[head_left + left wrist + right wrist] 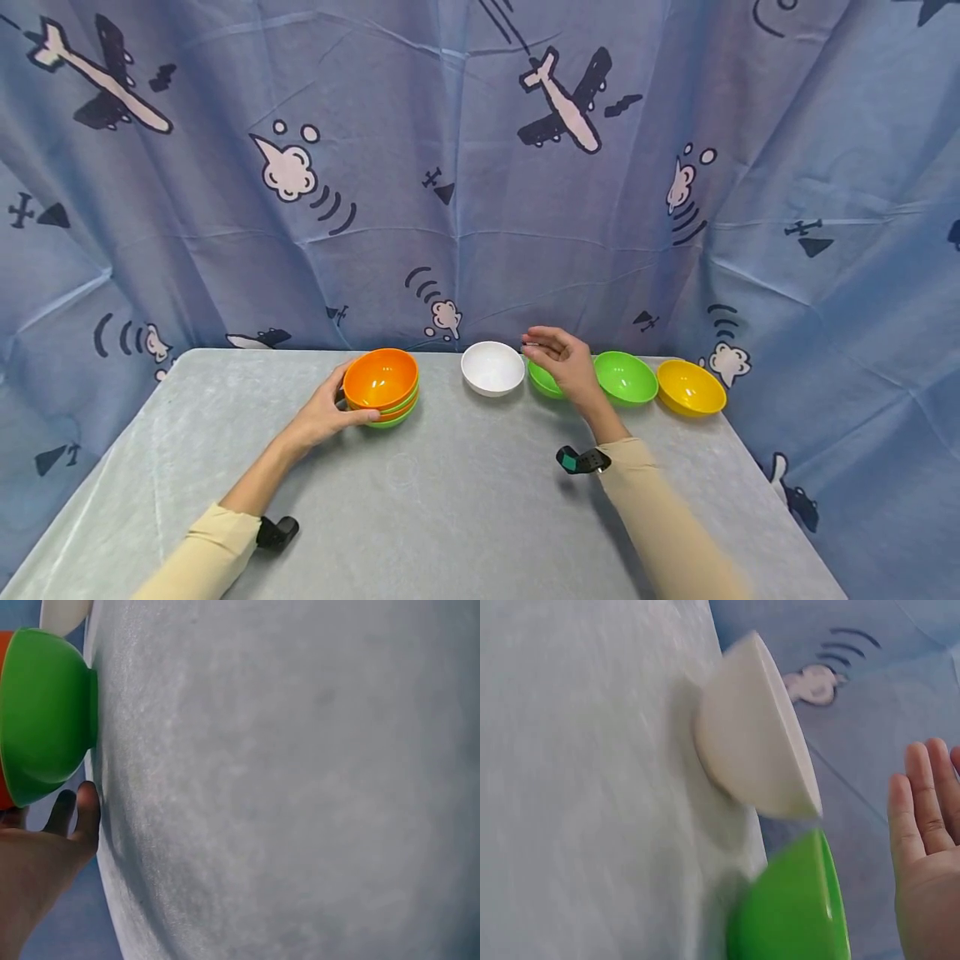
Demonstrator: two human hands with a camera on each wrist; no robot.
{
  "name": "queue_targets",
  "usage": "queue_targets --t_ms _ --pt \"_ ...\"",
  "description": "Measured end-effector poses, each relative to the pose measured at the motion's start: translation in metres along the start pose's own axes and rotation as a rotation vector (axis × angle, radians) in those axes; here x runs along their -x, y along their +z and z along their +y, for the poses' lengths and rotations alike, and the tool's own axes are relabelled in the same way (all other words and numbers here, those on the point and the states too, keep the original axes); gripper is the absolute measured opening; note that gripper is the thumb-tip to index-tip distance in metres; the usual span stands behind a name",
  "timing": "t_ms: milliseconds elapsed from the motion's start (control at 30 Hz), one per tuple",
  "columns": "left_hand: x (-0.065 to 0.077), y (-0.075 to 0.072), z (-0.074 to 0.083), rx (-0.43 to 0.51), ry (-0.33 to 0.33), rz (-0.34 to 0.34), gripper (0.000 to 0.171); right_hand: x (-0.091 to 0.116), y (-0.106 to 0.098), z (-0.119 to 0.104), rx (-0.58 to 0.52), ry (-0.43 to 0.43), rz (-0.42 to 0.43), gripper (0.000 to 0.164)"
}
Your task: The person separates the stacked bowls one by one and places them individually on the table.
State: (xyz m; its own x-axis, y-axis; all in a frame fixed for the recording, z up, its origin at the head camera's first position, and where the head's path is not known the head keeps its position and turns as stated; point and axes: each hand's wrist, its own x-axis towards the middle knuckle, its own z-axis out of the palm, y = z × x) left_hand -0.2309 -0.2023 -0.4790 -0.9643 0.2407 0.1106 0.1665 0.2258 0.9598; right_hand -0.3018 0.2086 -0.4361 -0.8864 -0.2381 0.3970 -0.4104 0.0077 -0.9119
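My left hand (pixel 325 414) grips a stack of bowls from its left side, thumb across the front. An orange bowl (pixel 381 379) tops the stack, with green and orange rims alternating below. In the left wrist view the lowest green bowl (pixel 49 716) has its foot at the tabletop, with fingertips beside it. My right hand (pixel 567 364) hovers over a green bowl (pixel 543 382), partly covering it in the head view; its fingers are extended and hold nothing. Left of that hand stands a white bowl (pixel 492 369), seen from the side in the right wrist view.
Right of my right hand stand another green bowl (pixel 626 379) and a yellow bowl (pixel 691 388), in line with the white one along the back edge. A grey-covered table (pixel 450 500) lies beneath. Behind it hangs a blue curtain (pixel 375 167) with airplane prints.
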Motion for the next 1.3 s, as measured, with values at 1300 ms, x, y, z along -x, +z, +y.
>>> queue_targets --t_ms 1300 --pt "-0.001 0.001 0.001 -0.034 -0.011 0.006 0.092 -0.018 0.15 0.015 0.055 0.097 -0.483 0.091"
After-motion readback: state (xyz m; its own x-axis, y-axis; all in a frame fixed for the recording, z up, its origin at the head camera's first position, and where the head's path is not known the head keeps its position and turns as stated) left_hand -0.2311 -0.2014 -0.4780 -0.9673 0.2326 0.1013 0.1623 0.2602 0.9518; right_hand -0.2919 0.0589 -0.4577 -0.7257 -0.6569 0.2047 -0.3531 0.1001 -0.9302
